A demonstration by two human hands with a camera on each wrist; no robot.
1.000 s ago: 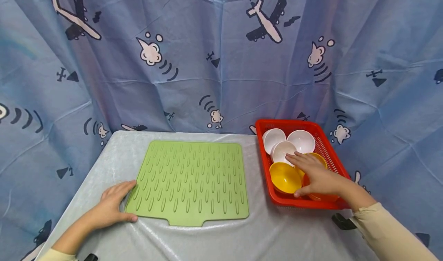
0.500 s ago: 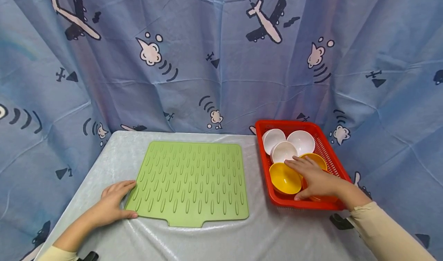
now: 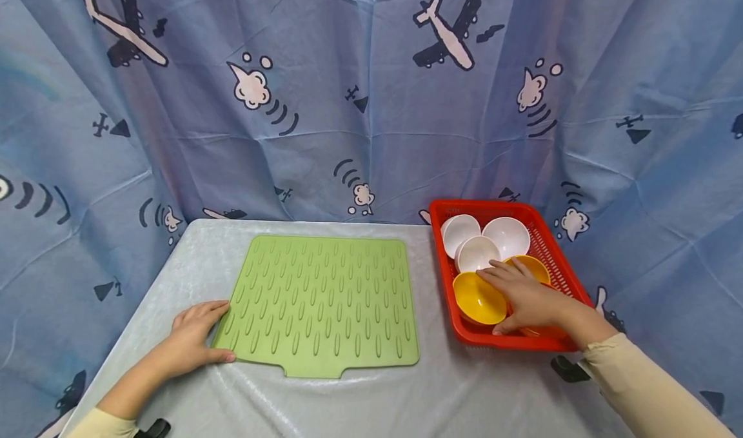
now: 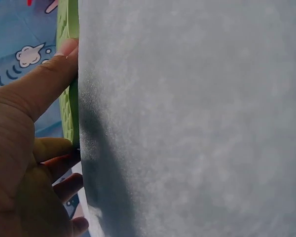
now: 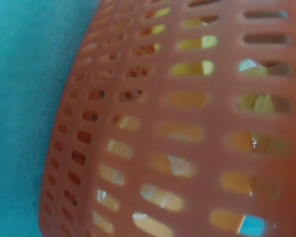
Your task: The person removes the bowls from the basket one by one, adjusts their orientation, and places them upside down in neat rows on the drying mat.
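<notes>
A green ribbed mat (image 3: pixel 319 302) with a tab at its front lies on the table. My left hand (image 3: pixel 188 341) rests at its left side, thumb by the front corner and fingers spread along the edge; the left wrist view shows the thumb (image 4: pixel 52 74) right at the green rim. Over the front of a red basket (image 3: pixel 482 340), my right hand (image 3: pixel 525 299) reaches with spread fingers across the bowls. A yellow bowl (image 3: pixel 478 299) sits beside its thumb, another yellow bowl (image 3: pixel 531 269) lies behind its fingers, and an orange piece below is mostly hidden by the hand.
White bowls (image 3: pixel 506 237) fill the back of the basket. In the right wrist view the slotted basket wall (image 5: pixel 138 108) takes up most of the picture. A blue patterned curtain (image 3: pixel 313 102) hangs behind the pale-covered table (image 3: pixel 406 406).
My right hand has shifted slightly lower over the basket, showing more of the rear yellow bowl. My left hand stays at the mat's edge.
</notes>
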